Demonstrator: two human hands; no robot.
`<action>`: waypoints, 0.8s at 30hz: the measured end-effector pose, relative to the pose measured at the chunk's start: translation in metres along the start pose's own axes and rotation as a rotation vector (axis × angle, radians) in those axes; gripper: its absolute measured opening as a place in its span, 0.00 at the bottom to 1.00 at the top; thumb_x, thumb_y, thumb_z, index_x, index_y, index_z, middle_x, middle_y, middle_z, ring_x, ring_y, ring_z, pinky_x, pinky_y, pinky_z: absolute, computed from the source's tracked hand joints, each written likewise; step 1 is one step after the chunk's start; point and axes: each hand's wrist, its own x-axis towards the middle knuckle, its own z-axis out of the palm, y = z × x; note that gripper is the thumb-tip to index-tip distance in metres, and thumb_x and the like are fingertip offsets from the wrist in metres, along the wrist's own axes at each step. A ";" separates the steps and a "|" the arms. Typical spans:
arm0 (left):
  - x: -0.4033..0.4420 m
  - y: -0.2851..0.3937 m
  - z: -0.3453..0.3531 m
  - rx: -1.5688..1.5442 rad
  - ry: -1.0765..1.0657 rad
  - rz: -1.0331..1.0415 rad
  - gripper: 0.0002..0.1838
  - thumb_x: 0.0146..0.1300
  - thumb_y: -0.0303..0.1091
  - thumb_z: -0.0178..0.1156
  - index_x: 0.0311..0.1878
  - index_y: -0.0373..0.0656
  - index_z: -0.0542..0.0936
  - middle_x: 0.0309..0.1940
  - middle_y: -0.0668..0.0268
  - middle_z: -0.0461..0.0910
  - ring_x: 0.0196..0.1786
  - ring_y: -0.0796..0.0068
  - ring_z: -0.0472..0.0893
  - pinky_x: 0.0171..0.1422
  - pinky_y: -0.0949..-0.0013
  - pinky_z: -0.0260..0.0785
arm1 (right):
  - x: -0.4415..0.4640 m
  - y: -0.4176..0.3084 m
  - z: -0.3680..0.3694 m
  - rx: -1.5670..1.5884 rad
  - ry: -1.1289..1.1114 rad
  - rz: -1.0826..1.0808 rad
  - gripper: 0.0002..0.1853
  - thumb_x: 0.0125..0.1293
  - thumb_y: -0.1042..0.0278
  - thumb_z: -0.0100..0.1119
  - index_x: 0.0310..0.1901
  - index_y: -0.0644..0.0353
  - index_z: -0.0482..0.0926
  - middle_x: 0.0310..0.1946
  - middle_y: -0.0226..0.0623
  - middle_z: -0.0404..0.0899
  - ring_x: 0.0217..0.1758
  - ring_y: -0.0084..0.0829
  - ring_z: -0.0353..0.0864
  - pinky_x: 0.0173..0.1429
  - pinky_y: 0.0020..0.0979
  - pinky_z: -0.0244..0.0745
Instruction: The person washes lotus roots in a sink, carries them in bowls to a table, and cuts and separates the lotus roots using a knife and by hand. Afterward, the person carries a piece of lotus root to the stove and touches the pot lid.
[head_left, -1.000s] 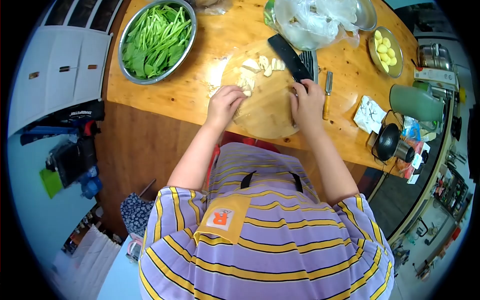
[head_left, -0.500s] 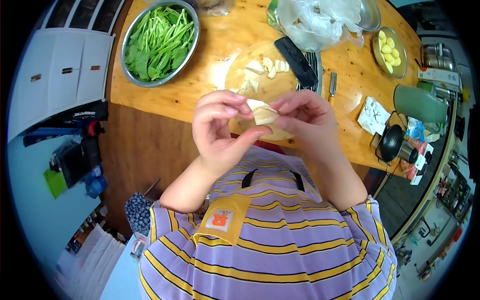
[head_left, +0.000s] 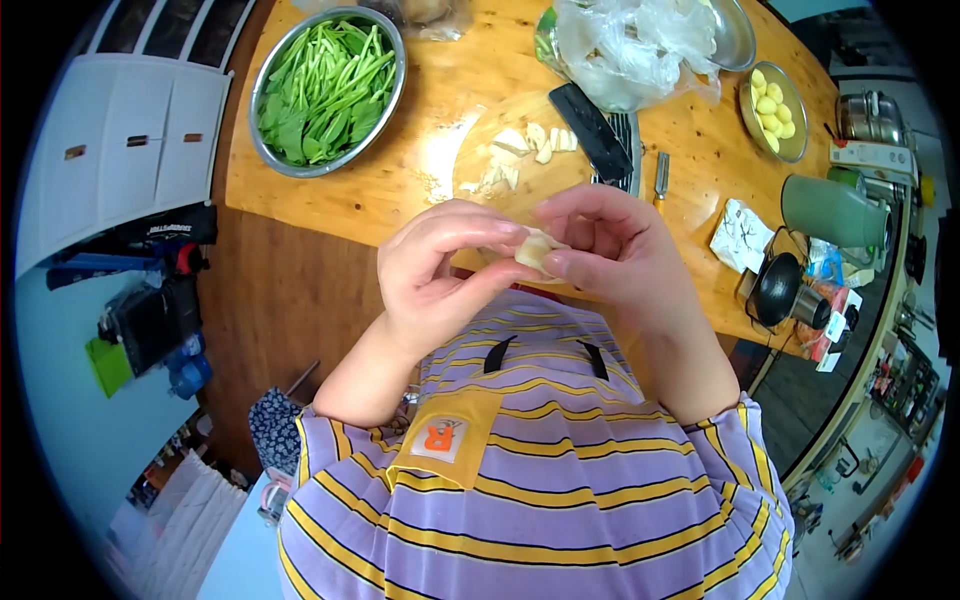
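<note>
A small pale piece (head_left: 536,249), apparently ginger or garlic, is pinched between my left hand (head_left: 447,262) and my right hand (head_left: 620,250), above the near part of the round wooden cutting board (head_left: 545,192). Several pale pieces (head_left: 512,141) lie on the board beyond my hands, some in a short row. A black cleaver (head_left: 590,132) rests across the board's right edge, partly over a dark ridged item (head_left: 629,150). My hands hide the near side of the board.
A metal bowl of leafy greens (head_left: 260,135) stands at the back left. Plastic bags (head_left: 630,50) are at the back. On the right are a bowl of yellow round pieces (head_left: 800,135), a peeler-like tool (head_left: 661,178), crumpled paper (head_left: 741,236) and a green container (head_left: 835,210).
My hands have come up from the board and together, with a pale piece now between them. The cleaver is no longer by my right hand. Since half a second ago the piece has turned and lowered slightly.
</note>
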 end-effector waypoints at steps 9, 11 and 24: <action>-0.007 -0.001 0.013 -0.479 0.186 -0.324 0.28 0.57 0.11 0.66 0.50 0.44 0.60 0.41 0.53 0.82 0.44 0.68 0.86 0.48 0.68 0.82 | 0.008 0.005 -0.003 -0.230 0.057 -0.015 0.07 0.62 0.79 0.68 0.42 0.65 0.85 0.35 0.29 0.83 0.37 0.17 0.82 0.39 0.18 0.74; -0.009 -0.002 0.015 -0.474 0.185 -0.345 0.29 0.56 0.10 0.65 0.50 0.45 0.59 0.41 0.51 0.81 0.44 0.66 0.86 0.48 0.68 0.82 | 0.010 0.007 -0.001 -0.285 0.086 -0.023 0.05 0.62 0.80 0.69 0.39 0.65 0.84 0.34 0.29 0.83 0.35 0.16 0.81 0.37 0.17 0.74; -0.035 -0.084 0.019 -0.411 0.433 -0.574 0.18 0.64 0.15 0.61 0.51 0.43 0.68 0.46 0.63 0.80 0.49 0.78 0.81 0.53 0.77 0.74 | 0.041 0.046 -0.054 -0.410 0.250 0.124 0.11 0.71 0.75 0.60 0.52 0.67 0.84 0.41 0.34 0.86 0.43 0.20 0.83 0.50 0.23 0.80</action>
